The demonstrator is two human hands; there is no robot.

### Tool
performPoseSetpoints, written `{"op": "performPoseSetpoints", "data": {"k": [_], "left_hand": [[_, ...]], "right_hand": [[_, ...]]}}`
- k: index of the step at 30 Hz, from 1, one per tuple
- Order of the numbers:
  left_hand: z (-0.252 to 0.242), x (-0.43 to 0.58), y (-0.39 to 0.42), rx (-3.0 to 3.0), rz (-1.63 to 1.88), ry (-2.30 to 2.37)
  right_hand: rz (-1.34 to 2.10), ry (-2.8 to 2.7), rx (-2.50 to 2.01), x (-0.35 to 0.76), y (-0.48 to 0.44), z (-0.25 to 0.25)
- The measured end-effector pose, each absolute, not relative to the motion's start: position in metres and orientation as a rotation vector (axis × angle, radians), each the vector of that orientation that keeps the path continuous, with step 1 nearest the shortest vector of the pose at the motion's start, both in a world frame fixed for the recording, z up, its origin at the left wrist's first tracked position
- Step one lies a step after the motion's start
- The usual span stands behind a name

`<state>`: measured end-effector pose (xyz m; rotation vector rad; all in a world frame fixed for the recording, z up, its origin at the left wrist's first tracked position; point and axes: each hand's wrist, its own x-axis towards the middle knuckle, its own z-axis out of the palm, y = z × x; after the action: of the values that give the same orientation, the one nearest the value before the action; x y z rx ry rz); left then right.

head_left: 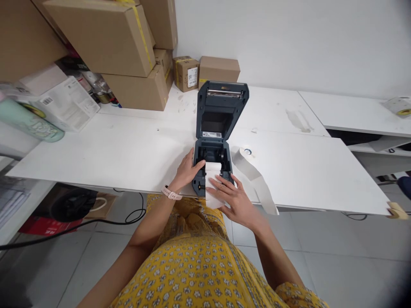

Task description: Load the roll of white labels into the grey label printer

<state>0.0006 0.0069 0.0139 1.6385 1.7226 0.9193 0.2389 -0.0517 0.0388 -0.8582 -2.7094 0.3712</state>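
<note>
A dark blue-grey label printer (213, 115) stands at the table's front edge with its lid raised. White label paper (212, 171) lies in its front part and hangs over the front edge. My left hand (188, 171) rests along the printer's left side, thumb reaching over the rim and fingers stretched out. My right hand (233, 196) lies over the paper strip with its fingers spread, pressing on the paper and the printer's front right. To the right of the printer a roll of labels (247, 152) sits on the table, its loose strip trailing to the front edge.
Cardboard boxes (135, 90) are stacked at the back left, with two small boxes (220, 68) behind the printer. A mint-green bottle (35, 122) lies at the far left. Another roll (400, 107) is at the far right. A black cable (96, 224) runs below the white table (305, 171).
</note>
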Motion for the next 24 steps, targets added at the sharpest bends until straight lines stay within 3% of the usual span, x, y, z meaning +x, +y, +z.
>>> {"op": "performPoseSetpoints", "data": {"k": [3,9,14,17,20,24], "left_hand": [[0.025,0.009,-0.007,1.833,1.035,1.855],[0.031,0.034,-0.055,2.361,0.969,1.489],[0.022,0.038,-0.089,2.505,0.908,1.329],[0.022,0.035,-0.1,2.543,0.882,1.313],[0.022,0.032,-0.105,2.578,0.848,1.301],[0.022,0.028,-0.106,2.615,0.919,1.258]], "right_hand": [[0.367,-2.716,-0.881,0.238,-0.058,0.038],[0.638,-2.565,-0.817,0.267,-0.047,0.087],[0.265,-1.882,-0.89,0.262,0.042,0.155],[0.55,-1.764,-1.011,0.232,0.119,0.182],[0.856,-1.748,-1.169,0.205,0.164,0.19],[0.667,-1.722,-1.038,0.199,0.138,0.17]]}}
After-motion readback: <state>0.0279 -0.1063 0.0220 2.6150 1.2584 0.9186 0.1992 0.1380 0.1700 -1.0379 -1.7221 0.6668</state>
